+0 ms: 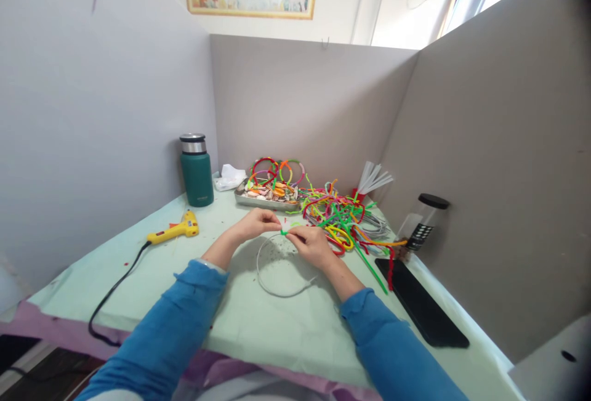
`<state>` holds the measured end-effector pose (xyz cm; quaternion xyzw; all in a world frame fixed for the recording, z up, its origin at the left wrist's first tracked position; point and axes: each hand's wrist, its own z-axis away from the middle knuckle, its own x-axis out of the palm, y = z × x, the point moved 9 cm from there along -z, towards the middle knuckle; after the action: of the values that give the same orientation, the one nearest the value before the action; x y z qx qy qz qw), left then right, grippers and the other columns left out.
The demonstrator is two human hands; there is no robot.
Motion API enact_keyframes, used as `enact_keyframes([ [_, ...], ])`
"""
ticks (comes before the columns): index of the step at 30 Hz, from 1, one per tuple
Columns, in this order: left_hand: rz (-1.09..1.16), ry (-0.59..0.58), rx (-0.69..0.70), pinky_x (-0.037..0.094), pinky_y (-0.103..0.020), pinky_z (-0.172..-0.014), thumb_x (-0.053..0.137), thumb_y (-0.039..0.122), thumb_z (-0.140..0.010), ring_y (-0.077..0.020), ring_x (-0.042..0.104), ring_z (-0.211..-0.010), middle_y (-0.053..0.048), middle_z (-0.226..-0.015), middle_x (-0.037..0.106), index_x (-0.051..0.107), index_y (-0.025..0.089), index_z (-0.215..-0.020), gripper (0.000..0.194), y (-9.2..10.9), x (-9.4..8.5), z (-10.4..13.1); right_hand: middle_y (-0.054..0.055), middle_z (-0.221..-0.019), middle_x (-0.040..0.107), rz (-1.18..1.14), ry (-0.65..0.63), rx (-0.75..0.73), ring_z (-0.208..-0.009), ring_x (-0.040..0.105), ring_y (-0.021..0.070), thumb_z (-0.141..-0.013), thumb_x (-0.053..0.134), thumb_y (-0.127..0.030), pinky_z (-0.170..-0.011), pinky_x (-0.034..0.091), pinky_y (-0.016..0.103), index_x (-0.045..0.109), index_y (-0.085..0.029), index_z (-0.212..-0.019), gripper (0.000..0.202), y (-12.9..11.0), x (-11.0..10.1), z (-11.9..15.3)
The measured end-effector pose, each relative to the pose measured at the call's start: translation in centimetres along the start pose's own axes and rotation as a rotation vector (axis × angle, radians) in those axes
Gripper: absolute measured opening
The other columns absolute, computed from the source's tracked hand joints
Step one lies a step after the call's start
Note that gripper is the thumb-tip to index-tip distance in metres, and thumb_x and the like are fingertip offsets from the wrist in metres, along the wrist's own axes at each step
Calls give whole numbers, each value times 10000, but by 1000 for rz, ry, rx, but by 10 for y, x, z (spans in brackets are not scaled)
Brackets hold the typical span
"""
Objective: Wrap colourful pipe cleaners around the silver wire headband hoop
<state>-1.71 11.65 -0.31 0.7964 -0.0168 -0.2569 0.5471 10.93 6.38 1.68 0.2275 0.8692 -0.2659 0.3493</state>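
Note:
Over the table's middle, my left hand (258, 223) and my right hand (311, 244) meet at the top of a thin grey wire hoop (277, 294). A short piece of green pipe cleaner (284, 231) is on the wire there, between my fingertips. Both hands are closed in a pinch; the left is at the green piece's left end, the right at its right end. The hoop hangs toward me, with a loose wire end visible at its lower right. My fingers partly hide the green piece, so how it is wrapped is unclear.
A yellow glue gun (178, 228) with a black cord lies left, near a green bottle (197, 178). Behind are a metal tray (268, 204) of small pieces, colourful rings (265, 170) and tangled pipe cleaners (339, 213). Scissors, a jar (422, 222) and a black slab (422, 302) stand right.

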Motion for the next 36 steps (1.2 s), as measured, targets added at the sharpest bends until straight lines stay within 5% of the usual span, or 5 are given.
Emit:
enact_keyframes([
  [11, 129, -60, -135, 366, -228, -571, 728, 482, -636, -102, 484, -594, 5, -638, 597, 675, 125, -755, 380, -14, 13, 6, -14, -497, 558, -341, 16, 314, -484, 487, 116, -805, 576, -278, -500, 375, 220, 657, -167, -623, 228, 26, 3, -2],
  [22, 80, 8, -102, 452, -269, -689, 694, 402, -662, -159, 592, -732, -62, -840, 710, 729, 138, -906, 361, -6, 7, 3, -9, -565, 612, -121, 24, 215, -541, 525, 125, -813, 564, -259, -506, 357, 218, 695, -196, -645, 222, 29, 10, 1],
  [29, -157, 23, -93, 430, -241, -583, 661, 334, -648, -147, 575, -613, -46, -676, 687, 743, 125, -778, 259, -18, 11, -2, -9, -579, 643, -43, 35, 241, -534, 534, 123, -802, 591, -257, -509, 344, 220, 701, -203, -649, 196, 30, 12, 2],
  [36, -168, -23, -192, 362, -223, -483, 653, 392, -668, -112, 486, -462, -17, -461, 567, 672, 125, -578, 283, -22, 16, 4, -10, -536, 601, -102, -24, 287, -530, 521, 120, -824, 563, -289, -517, 349, 221, 634, -187, -569, 283, 34, 18, 4],
])
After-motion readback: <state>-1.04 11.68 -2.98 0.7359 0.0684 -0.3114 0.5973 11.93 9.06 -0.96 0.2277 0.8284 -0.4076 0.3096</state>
